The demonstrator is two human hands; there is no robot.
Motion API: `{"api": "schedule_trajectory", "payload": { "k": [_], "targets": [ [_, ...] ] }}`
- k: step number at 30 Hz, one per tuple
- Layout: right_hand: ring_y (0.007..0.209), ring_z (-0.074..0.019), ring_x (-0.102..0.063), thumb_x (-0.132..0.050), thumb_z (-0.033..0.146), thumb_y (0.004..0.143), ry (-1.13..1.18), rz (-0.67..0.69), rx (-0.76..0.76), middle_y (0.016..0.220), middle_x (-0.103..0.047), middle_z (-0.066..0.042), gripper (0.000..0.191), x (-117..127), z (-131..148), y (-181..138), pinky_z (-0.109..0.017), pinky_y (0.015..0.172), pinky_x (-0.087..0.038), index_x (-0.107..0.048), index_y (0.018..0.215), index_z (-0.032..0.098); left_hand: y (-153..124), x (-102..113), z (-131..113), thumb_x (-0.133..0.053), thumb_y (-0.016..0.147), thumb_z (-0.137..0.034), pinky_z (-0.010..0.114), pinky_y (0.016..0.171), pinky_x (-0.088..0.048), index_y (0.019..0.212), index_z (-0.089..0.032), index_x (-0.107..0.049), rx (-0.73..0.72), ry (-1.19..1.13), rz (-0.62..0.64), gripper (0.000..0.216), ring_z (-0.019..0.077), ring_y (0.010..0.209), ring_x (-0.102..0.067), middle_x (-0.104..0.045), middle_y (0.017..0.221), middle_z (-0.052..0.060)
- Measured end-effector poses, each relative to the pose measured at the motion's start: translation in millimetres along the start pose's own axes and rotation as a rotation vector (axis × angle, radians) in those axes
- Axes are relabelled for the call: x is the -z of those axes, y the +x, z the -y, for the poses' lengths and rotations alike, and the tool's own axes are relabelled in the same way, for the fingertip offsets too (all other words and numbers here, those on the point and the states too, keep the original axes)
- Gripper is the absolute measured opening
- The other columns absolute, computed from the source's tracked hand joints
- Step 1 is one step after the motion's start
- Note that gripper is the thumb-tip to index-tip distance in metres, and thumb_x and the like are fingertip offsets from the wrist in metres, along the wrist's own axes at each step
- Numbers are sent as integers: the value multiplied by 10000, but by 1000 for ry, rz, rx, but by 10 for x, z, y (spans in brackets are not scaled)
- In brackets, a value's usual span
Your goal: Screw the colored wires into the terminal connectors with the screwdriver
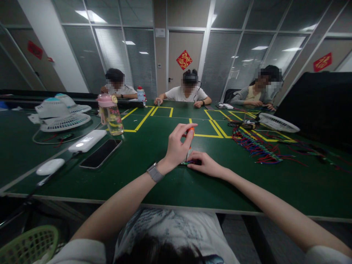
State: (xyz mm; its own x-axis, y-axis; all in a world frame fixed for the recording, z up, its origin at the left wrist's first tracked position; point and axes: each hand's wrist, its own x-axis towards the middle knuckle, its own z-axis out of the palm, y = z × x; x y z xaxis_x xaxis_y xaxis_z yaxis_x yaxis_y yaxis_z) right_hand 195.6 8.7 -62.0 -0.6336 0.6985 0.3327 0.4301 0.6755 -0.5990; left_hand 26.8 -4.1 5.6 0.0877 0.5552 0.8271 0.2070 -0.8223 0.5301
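My left hand, with a watch on its wrist, is closed round the orange handle of a screwdriver. The screwdriver stands nearly upright, and its shaft runs down to a small circuit board on the green table. Against that board rests my right hand, its fingers bent together at the right edge and closed on it. Dark and coloured parts show by the right fingertips, too small to name. My fingers hide most of the board and the tool's tip.
Left of me lie a phone, a white power bank, a white case, a drinking bottle and white fans. Wired boards spread out on the right, before a black monitor. Several people sit across the table.
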Motion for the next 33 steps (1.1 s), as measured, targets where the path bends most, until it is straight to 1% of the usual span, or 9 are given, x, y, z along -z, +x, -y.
{"api": "schedule_trajectory", "payload": {
  "k": [8,16,27,33],
  "targets": [
    [731,-154,-591,-652,291,850,-19,-1,5,857,-645,-53,160,1,6,4,-282,679,-487,-715,923,163,-4,-3,3,-482,958,-252,226,693,-510,1091,-210,-657,16,1,8,224,137,863,-609,-636,1024,60],
    [741,-156,-595,-649,293,853,-8,0,5,867,-653,-58,162,1,4,7,-290,694,-494,-712,926,163,2,4,-6,-485,954,-230,227,713,-505,1074,-212,-661,-2,14,3,213,133,864,-602,-637,1006,51],
    [728,-156,-595,-648,289,850,-10,0,0,864,-648,-54,161,-3,-4,4,-287,682,-489,-710,927,162,0,1,-3,-495,950,-245,210,667,-517,1082,-214,-658,25,-15,11,212,127,835,-602,-627,1021,56],
    [754,-161,-599,-650,264,846,8,-1,-3,882,-652,-62,154,-5,-7,0,-292,704,-491,-709,935,153,5,-3,7,-517,939,-227,205,685,-517,1076,-207,-659,16,-15,7,198,122,848,-599,-615,1003,49]
  ]
}}
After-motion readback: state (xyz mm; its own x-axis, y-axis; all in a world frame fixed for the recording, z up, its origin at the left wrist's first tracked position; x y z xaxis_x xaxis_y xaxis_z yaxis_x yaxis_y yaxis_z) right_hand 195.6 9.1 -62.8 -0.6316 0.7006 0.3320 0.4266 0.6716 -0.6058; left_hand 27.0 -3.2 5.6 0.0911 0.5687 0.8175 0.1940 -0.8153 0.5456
